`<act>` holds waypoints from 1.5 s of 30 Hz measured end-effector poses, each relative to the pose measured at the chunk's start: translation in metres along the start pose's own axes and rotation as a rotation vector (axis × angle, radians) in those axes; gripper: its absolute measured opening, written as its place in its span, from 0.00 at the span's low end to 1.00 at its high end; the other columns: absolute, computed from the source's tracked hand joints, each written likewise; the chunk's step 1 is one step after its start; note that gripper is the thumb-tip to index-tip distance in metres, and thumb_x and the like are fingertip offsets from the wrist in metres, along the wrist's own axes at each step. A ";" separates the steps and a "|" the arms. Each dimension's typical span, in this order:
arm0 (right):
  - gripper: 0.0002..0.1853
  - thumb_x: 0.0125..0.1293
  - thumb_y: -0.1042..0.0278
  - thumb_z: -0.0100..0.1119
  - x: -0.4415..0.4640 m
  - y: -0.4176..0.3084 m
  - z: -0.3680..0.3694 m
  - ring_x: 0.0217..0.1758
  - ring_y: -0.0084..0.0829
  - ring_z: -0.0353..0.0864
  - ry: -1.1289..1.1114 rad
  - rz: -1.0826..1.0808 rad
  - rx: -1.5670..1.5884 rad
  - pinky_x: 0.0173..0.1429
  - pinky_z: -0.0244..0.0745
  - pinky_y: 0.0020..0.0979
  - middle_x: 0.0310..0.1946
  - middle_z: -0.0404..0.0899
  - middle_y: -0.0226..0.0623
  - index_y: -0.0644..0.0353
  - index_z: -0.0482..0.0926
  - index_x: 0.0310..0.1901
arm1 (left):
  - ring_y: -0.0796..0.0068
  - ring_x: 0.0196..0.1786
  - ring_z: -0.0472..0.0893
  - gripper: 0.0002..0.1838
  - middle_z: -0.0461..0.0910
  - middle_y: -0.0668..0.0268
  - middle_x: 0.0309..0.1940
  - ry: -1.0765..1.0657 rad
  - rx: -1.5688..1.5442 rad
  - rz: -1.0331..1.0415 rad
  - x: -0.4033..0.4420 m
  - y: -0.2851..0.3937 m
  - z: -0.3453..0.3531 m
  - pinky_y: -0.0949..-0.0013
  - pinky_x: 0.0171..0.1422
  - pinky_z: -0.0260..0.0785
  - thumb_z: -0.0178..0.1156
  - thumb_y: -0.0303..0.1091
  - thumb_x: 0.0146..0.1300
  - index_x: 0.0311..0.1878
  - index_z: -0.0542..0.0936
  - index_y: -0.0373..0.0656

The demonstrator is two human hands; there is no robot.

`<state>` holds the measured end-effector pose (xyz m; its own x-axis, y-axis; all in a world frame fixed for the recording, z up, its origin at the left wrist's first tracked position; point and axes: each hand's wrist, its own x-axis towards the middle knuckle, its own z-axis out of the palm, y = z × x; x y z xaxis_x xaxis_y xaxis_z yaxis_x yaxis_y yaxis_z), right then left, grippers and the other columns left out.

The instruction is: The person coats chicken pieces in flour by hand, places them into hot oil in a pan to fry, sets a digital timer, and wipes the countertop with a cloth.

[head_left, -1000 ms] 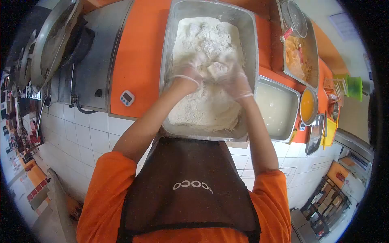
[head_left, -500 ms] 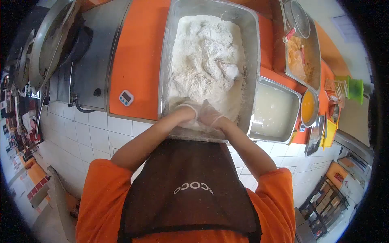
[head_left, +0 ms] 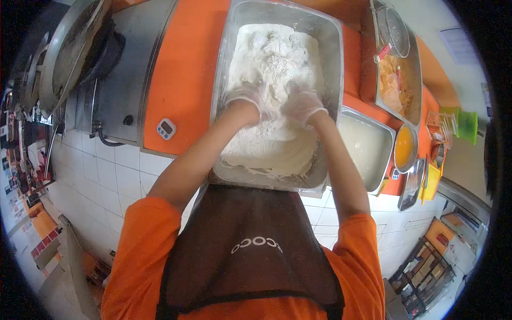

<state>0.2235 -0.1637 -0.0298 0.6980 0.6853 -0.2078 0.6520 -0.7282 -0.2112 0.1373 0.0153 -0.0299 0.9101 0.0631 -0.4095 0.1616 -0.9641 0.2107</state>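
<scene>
Basically, two hands (head_left: 274, 106), one flour-filled pan (head_left: 272, 165).

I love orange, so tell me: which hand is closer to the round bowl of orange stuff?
Right. The right hand is in the powder, with the pan of milky liquid between it and the bowl; the left hand is in the powder too, farther off.

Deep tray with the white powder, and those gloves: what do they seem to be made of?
The deep tray looks like metal, probably stainless steel, with a dull sheen: grey walls, soft highlights. The gloves seem to be thin, clear plastic with a crinkled finish: skin shows through, and the cuffs wrinkle.
</scene>
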 end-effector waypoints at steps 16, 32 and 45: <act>0.21 0.53 0.71 0.62 -0.013 0.029 -0.019 0.52 0.53 0.78 -0.185 -0.360 -0.246 0.58 0.75 0.44 0.46 0.81 0.50 0.59 0.79 0.51 | 0.48 0.50 0.82 0.33 0.81 0.45 0.49 -0.259 -0.204 0.038 -0.011 0.002 -0.055 0.55 0.57 0.74 0.72 0.48 0.47 0.51 0.80 0.32; 0.09 0.60 0.72 0.54 -0.016 0.010 -0.050 0.42 0.42 0.86 -0.066 -0.449 -0.247 0.45 0.81 0.39 0.38 0.82 0.57 0.65 0.79 0.40 | 0.49 0.51 0.81 0.21 0.82 0.47 0.48 -0.175 -0.338 0.284 -0.051 0.006 -0.058 0.54 0.58 0.72 0.62 0.39 0.56 0.51 0.81 0.36; 0.15 0.66 0.65 0.50 0.048 -0.011 -0.018 0.46 0.48 0.85 -0.172 -0.093 -0.089 0.54 0.79 0.42 0.46 0.84 0.51 0.59 0.83 0.47 | 0.55 0.46 0.82 0.20 0.83 0.50 0.44 0.043 -0.272 -0.072 0.078 -0.018 0.022 0.59 0.56 0.70 0.56 0.44 0.62 0.46 0.83 0.36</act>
<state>0.2555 -0.1228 -0.0206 0.5782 0.7357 -0.3528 0.7397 -0.6551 -0.1538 0.1974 0.0317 -0.0848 0.9070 0.1460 -0.3950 0.3180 -0.8524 0.4150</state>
